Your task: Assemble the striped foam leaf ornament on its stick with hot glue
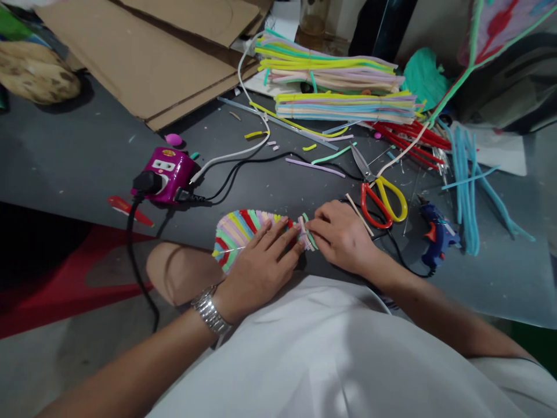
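Note:
At the table's near edge lies a leaf-shaped piece made of striped pipe cleaners (237,231) in red, yellow, green, lilac and pink. My left hand (265,261), with a metal watch at its wrist, rests flat across it, fingers stretched out, and hides its middle. Curled fingers of my right hand (343,237) pinch the short pipe cleaner strips (308,232) at the piece's right end. Right beside that hand are scissors (376,194) with one red and one yellow handle, blades apart. A thin pale pipe cleaner (359,215) lies between hand and scissors.
Bundled pipe cleaners (343,109) lie at the back, near cardboard sheets (143,58). A purple power socket block (167,174) with cables stands left. To the right are a blue glue gun (437,235) and loose blue pipe cleaners (466,191). Scraps dot the grey table (243,186).

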Motion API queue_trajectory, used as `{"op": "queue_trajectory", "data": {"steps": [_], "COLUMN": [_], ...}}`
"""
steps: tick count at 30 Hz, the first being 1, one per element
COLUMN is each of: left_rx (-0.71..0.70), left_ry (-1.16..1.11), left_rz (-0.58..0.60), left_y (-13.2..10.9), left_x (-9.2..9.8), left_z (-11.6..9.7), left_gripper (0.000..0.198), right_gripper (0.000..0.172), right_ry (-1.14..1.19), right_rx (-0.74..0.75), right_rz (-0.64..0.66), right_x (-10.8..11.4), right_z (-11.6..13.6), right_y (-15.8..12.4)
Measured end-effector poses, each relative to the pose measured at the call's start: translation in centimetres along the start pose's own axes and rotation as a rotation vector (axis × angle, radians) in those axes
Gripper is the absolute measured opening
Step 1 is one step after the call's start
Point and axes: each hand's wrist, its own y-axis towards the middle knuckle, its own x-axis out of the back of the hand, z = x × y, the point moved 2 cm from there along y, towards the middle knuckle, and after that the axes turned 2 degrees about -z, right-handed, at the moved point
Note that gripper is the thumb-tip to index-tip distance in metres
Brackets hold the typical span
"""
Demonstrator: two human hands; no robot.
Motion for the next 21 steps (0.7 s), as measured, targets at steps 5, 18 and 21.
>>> {"op": "queue_trajectory", "data": {"steps": [5, 18, 21], "left_rx": [0.0, -0.002, 0.001], "left_ry": [-0.008, -0.016, -0.022], "left_rz": [-0.014, -0.019, -0.01], "left_y": [-0.1, -0.1, 0.0], "left_x": [-0.2, -0.1, 0.0], "left_z": [0.0, 0.0, 0.0], "left_gripper": [0.038, 0.037, 0.037], "right_gripper": [0.023, 0.022, 0.021], "right_ry": [-0.043, -0.053, -0.051], "right_rx": [0.039, 0.166, 0.169], "right_rz": [0.086, 0.219, 0.206], "right_x": [-0.9, -1.0, -1.0], "right_z": [-0.8, -1.6, -1.9], "right_y": [2.1, 3.4, 3.4]}}
